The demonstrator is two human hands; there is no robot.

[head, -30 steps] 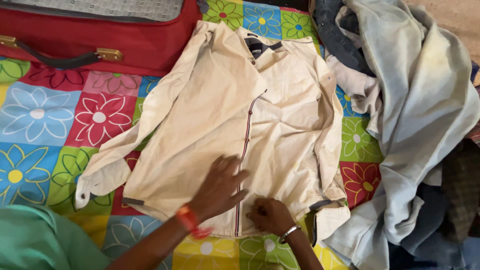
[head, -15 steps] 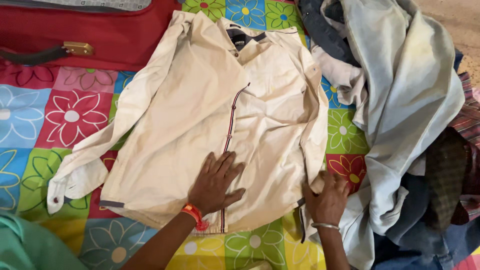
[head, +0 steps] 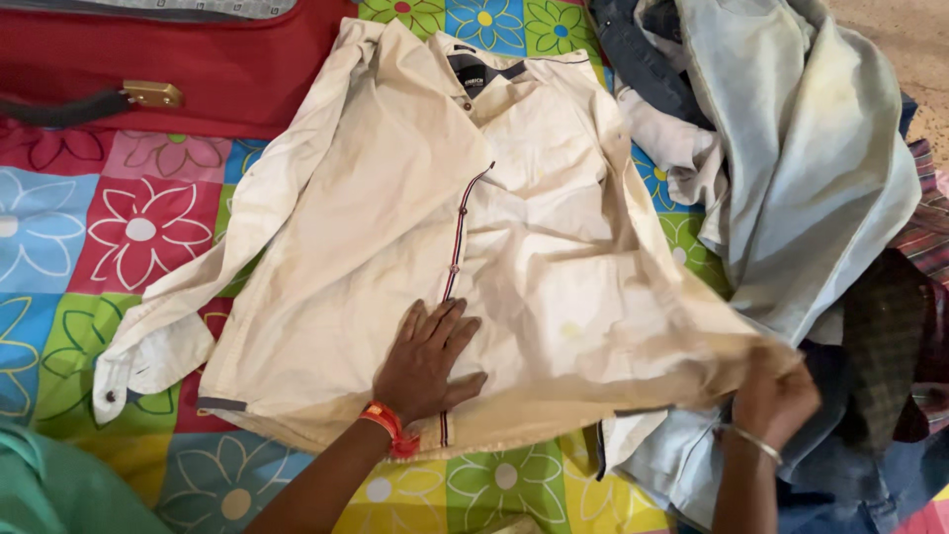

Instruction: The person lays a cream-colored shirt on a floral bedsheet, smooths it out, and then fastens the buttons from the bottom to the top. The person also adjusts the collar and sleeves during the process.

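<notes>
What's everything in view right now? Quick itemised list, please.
shirt: one, cream, spread flat at centre, striped placket
bedsheet: one, multicoloured flower squares, under the shirt
suitcase: one, red, top left, dark handle
pile of clothes: one heap, pale blue-grey, denim, dark check, at right
green cloth: one, bottom left corner
left hand: flat on shirt front, orange wristband
right hand: gripping the shirt's right edge, pulled outward, metal bangle

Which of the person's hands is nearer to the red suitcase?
Left. The left hand lies flat on the cream shirt, below the red suitcase; the right hand grips the shirt's hem far to the right.
</notes>
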